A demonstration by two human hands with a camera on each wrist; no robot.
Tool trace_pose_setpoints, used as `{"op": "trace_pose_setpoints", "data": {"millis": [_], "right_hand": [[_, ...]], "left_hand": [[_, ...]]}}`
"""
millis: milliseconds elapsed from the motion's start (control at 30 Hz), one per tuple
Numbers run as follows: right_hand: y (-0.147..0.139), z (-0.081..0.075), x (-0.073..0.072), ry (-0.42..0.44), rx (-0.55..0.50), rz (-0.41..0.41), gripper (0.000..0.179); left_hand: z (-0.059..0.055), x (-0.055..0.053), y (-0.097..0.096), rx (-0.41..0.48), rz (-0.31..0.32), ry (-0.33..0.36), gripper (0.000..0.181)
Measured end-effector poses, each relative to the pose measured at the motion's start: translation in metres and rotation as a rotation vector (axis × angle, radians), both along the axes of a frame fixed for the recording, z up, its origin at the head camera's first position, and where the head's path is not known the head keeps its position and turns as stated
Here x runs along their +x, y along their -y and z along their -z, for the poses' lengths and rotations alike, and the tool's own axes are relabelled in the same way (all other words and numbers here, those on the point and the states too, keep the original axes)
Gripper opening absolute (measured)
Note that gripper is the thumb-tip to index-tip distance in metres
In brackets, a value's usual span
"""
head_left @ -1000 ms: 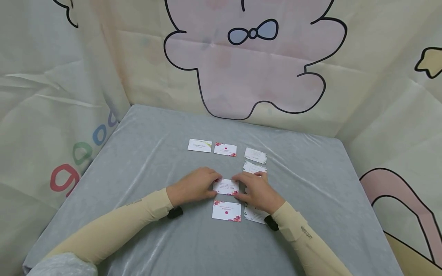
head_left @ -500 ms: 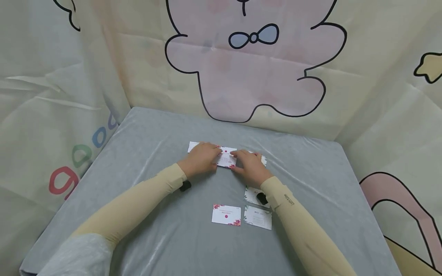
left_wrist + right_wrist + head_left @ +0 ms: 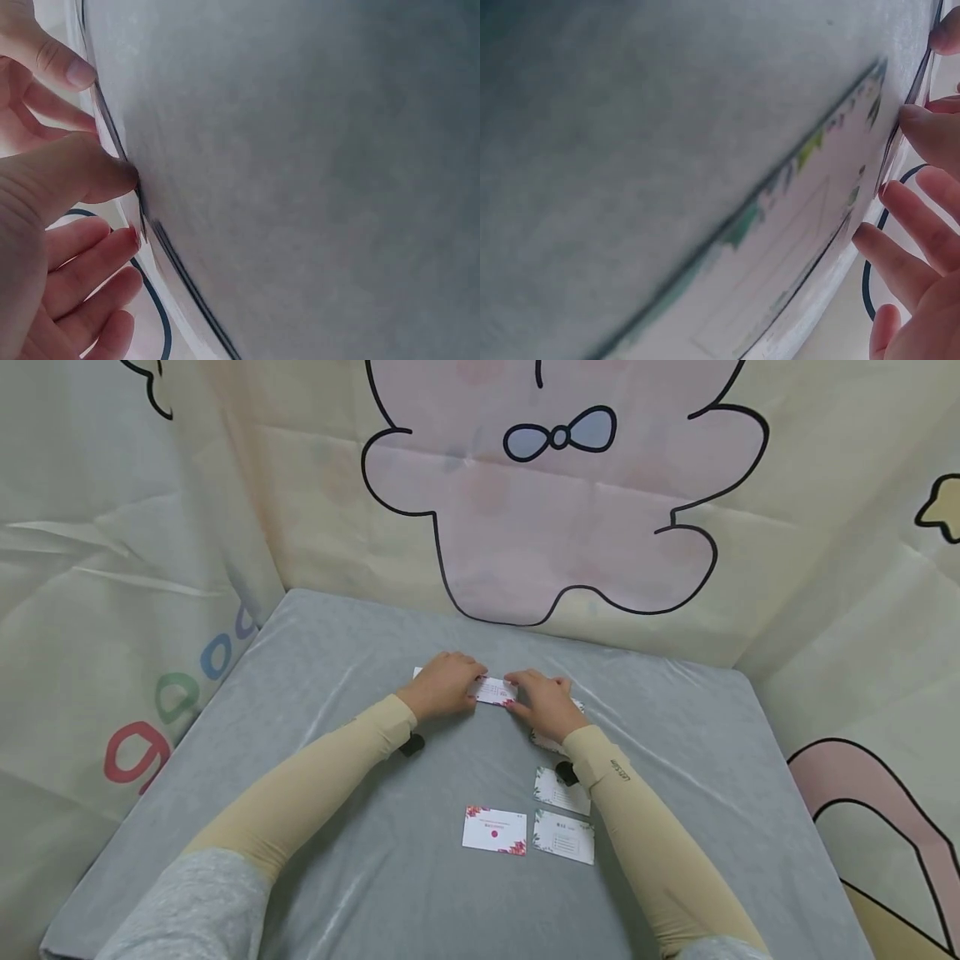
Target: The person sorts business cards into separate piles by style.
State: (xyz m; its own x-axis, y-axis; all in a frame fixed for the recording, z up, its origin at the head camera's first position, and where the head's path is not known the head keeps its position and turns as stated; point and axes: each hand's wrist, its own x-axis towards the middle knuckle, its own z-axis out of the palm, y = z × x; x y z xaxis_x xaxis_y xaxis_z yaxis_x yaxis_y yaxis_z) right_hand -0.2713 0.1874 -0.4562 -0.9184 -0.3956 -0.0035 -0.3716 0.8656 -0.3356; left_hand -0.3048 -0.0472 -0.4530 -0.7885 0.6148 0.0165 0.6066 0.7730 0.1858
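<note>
One white card [image 3: 496, 692] has red flowers at its corners and rows of print too small to read; it lies level over the far half of the grey worktop [image 3: 375, 877], though whether it touches is unclear. Both hands, the left hand [image 3: 442, 683] and the right hand [image 3: 551, 703], pinch its opposite ends, barely parted. Lettering on the right sleeve [image 3: 652, 835] seems to read "LetsSlim". The left wrist view catches the card nearly edge-on; the right wrist view shows a leaf-bordered card [image 3: 780, 247] close up, with a faint outlined box.
</note>
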Motion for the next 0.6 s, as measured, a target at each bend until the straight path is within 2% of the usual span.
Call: {"op": "trace_pose_setpoints", "data": {"millis": [600], "right_hand": [[-0.0026, -0.0001, -0.0025, 0.032, -0.011, 0.047, 0.052]], "left_hand": [[-0.0025, -0.0055, 0.0017, -0.008, -0.007, 0.044, 0.047]]}}
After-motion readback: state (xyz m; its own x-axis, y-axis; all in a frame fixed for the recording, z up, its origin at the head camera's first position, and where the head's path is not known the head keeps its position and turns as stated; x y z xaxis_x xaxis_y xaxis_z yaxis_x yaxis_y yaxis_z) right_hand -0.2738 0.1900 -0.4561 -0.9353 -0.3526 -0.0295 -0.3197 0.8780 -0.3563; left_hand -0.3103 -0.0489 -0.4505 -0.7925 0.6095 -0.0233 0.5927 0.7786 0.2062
